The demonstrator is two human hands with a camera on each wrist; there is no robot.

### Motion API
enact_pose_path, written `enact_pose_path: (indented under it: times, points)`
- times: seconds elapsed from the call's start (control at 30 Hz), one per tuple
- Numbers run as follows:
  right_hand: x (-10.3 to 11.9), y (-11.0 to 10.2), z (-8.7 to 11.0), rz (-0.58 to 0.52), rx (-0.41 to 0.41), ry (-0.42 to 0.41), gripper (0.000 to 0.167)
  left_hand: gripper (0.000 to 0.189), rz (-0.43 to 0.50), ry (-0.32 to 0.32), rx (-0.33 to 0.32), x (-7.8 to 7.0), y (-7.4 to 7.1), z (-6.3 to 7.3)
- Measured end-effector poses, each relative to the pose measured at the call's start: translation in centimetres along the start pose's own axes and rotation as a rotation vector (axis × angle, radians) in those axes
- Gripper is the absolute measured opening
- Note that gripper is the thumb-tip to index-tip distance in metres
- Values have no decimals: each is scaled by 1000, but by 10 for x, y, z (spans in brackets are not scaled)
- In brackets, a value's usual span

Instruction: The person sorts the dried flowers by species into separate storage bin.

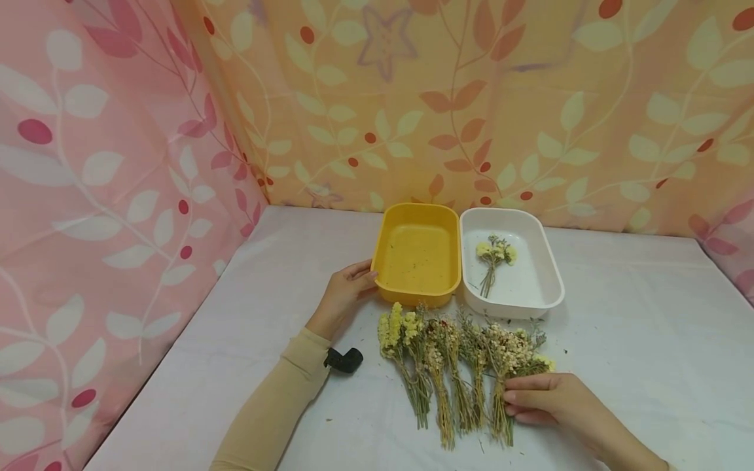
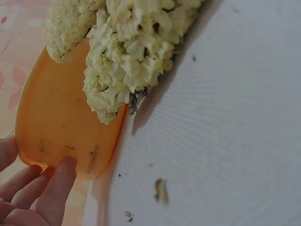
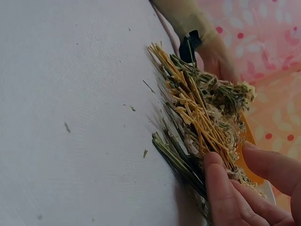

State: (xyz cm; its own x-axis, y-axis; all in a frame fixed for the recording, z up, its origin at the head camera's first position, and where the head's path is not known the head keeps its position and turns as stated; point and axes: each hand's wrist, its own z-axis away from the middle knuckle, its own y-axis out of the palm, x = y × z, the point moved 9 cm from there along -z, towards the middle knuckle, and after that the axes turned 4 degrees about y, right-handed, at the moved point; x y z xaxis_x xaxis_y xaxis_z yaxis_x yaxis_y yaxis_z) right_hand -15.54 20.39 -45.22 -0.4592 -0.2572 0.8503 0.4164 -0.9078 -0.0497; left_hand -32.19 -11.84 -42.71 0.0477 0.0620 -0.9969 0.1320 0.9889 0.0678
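Observation:
My left hand (image 1: 347, 288) holds the front left corner of a yellow tray (image 1: 377, 261), its fingers and thumb against the outer walls. With straight fingers and thumb about the stems, my right hand (image 1: 544, 399) grips the rightmost bundle of dried flowers (image 1: 511, 347). In the right wrist view, yellow and green stems (image 3: 176, 162) lie at those fingertips. Several more tied bundles of dried flowers (image 1: 436, 353) lie in a row to its left, blossoms toward the trays. Pale yellow blossoms (image 2: 129, 56) loom before the yellow tray in the left wrist view.
Against the yellow tray stands a white tray (image 1: 544, 261) with a small yellow flower bundle (image 1: 495, 258) inside. Plant scraps (image 2: 161, 190) dot the white tablecloth (image 1: 318, 418). Patterned cloth (image 1: 471, 98) hangs behind and at the sides. A black wrist camera (image 1: 344, 360) sits on my left wrist.

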Motion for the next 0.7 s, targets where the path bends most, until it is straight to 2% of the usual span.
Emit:
enact_pose_path:
  times: [0.23, 0.43, 0.7]
  points:
    - [6, 5, -8, 79, -32, 7, 51, 49, 17, 2, -5, 1, 0, 0]
    - [8, 8, -12, 63, -45, 4, 43, 49, 14, 0, 7, 1, 2, 0]
    - [13, 11, -14, 83, -54, -6, 45, 49, 5, 4, 2, -2, 2, 1]
